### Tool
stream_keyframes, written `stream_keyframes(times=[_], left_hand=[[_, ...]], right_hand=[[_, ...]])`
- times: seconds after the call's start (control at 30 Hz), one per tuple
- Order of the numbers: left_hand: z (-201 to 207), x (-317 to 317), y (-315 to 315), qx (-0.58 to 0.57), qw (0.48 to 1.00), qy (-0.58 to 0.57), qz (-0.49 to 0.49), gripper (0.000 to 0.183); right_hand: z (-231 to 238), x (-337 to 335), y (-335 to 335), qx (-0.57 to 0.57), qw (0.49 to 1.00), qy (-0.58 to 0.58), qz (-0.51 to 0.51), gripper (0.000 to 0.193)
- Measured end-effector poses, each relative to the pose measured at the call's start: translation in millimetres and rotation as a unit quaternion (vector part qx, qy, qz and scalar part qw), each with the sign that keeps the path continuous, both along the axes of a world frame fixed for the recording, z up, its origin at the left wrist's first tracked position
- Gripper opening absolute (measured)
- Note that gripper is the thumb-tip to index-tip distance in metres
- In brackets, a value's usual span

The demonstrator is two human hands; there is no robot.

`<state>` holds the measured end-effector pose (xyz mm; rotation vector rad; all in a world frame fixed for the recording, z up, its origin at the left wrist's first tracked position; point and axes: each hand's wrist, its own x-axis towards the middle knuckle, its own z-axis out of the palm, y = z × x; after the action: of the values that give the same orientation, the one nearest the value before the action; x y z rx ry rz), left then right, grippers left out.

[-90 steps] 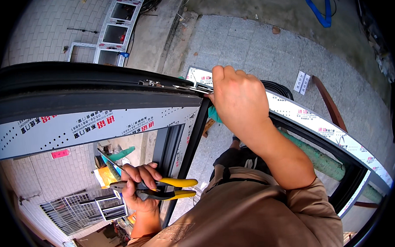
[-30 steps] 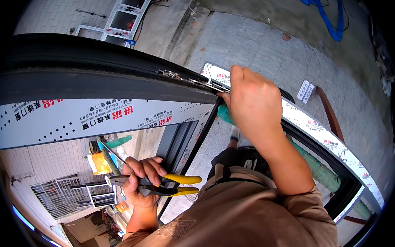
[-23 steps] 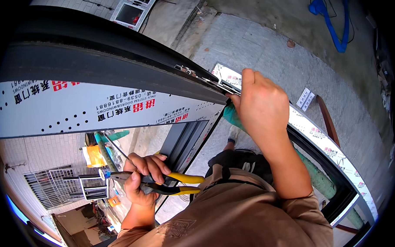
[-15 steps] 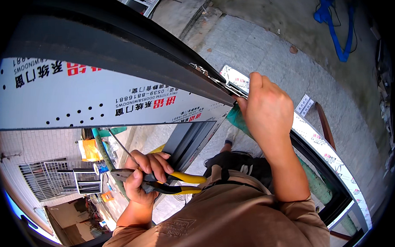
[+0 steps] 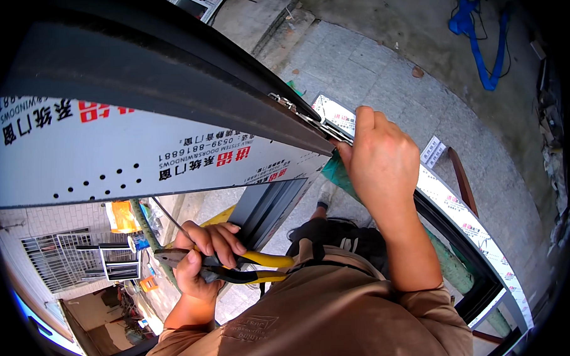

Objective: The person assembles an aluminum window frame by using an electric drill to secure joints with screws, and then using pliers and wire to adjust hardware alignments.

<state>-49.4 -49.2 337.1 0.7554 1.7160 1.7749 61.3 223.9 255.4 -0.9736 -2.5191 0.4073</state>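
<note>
Fingers (image 5: 221,238) of the left hand (image 5: 203,259) are curled shut around a pair of yellow-handled pliers (image 5: 228,268), gripping it near the joint so the grey nose sticks out to the person's left and the handles trail right, just above the tan shirt (image 5: 315,321). The pliers sit below the dark window frame (image 5: 168,75), well apart from its bar. The right hand (image 5: 381,159) is closed at the lower end of that bar, where a small metal fitting (image 5: 289,105) runs along the edge; thumb and fingertips press together against the corner, though what they pinch is hidden. A green strip (image 5: 335,173) shows just under that hand.

Compared with three seconds ago, the frame fills far more of the view and its bar runs steeper, while the right hand has stayed on the same corner and the left has kept its hold on the pliers.

White protective film (image 5: 108,156) with red and black printing and rows of small black dots covers the frame face under the bar. More such white printed film (image 5: 469,225) lines the frame edge beyond the right hand, and a small white printed tag (image 5: 433,153) lies on the grey paving near it. A blue strap (image 5: 474,30) lies on the ground far past the frame.
</note>
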Motion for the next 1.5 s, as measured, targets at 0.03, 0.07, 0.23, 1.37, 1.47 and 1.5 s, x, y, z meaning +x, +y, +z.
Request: stream_keyframes(times=[0.03, 0.07, 0.23, 1.37, 1.47, 1.5], left_hand=[[1, 1, 0, -0.001, 1.0, 0.002, 0.002, 0.033], [1, 2, 1, -0.003, 1.0, 0.005, 0.003, 0.033], [0, 1, 1, 0.0, 1.0, 0.009, 0.008, 0.032], [-9, 7, -2, 0.015, 0.999, 0.03, 0.027, 0.028], [-11, 10, -2, 0.003, 0.998, 0.046, 0.039, 0.026], [-7, 6, -5, 0.005, 0.999, 0.037, 0.014, 0.025]], right_hand=[[0, 0, 0, 0.001, 1.0, 0.0, 0.0, 0.046], [-1, 0, 1, -0.007, 1.0, 0.002, 0.002, 0.046], [0, 0, 0, 0.002, 1.0, 0.006, 0.002, 0.047], [-27, 2, -1, 0.036, 0.996, 0.076, -0.026, 0.008], [-28, 8, -1, -0.013, 0.998, 0.054, -0.014, 0.011], [-26, 2, -4, -0.017, 0.998, 0.064, -0.008, 0.011]])
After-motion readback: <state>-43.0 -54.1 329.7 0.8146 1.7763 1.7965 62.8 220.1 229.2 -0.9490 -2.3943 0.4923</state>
